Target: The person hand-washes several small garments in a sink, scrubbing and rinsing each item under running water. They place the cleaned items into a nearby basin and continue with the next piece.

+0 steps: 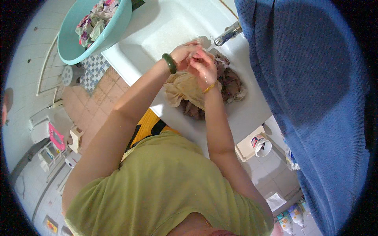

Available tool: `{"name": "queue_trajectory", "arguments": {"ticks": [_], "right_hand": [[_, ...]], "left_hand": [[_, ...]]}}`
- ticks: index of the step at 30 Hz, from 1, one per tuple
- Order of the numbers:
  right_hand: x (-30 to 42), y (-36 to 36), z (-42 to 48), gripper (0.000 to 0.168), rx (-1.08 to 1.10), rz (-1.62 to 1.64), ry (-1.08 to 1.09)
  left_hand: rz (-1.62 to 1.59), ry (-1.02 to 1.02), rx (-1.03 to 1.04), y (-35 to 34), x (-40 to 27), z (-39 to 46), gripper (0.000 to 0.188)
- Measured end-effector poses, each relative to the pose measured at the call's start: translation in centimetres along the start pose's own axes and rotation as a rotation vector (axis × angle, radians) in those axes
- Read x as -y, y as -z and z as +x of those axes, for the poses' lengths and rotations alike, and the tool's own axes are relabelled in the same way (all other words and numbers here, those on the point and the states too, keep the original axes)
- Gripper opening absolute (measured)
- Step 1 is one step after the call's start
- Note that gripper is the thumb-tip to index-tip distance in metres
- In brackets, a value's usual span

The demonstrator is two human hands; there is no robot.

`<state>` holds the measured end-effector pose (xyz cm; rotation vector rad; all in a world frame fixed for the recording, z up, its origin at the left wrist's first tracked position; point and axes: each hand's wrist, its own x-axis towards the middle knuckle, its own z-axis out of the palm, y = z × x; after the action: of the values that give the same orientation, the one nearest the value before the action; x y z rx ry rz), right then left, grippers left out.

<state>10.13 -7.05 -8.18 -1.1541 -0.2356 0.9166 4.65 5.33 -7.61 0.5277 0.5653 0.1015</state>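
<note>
My left hand (184, 56), with a dark green bangle at its wrist, and my right hand (205, 66), with a yellow band at its wrist, meet below a chrome faucet spout (226, 36). Water seems to run from the spout beside them. Their fingers are bent together; whether something small is between them cannot be told. Just under the hands, a wet pale yellow cloth (187, 88) lies over darker brownish cloth (231, 85) in a white basin (168, 38).
A turquoise tub (118, 32) with crumpled clothes (99, 22) stands at the basin's upper left. A large blue towel (310, 103) hangs at the right, close to the faucet. A white bucket (262, 148) is at the lower right. A stool (70, 76) stands below the tub.
</note>
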Motion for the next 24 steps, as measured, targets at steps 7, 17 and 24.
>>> {"name": "queue_trajectory", "arguments": {"ticks": [7, 17, 24], "right_hand": [[-1.1, 1.1, 1.8, 0.047, 0.0, 0.784, -0.283], [-4.7, 0.9, 5.8, 0.031, -0.131, 0.829, -0.202], [-9.0, 5.8, 9.8, 0.023, 0.479, 0.893, 0.105]], "left_hand": [[1.629, -0.634, -0.044, -0.6, 5.4, 1.3, 0.039], [1.65, -1.24, -0.215, 0.7, 4.3, 2.3, 0.023], [0.289, -0.464, -0.439, -4.0, 2.5, 2.4, 0.023]]}}
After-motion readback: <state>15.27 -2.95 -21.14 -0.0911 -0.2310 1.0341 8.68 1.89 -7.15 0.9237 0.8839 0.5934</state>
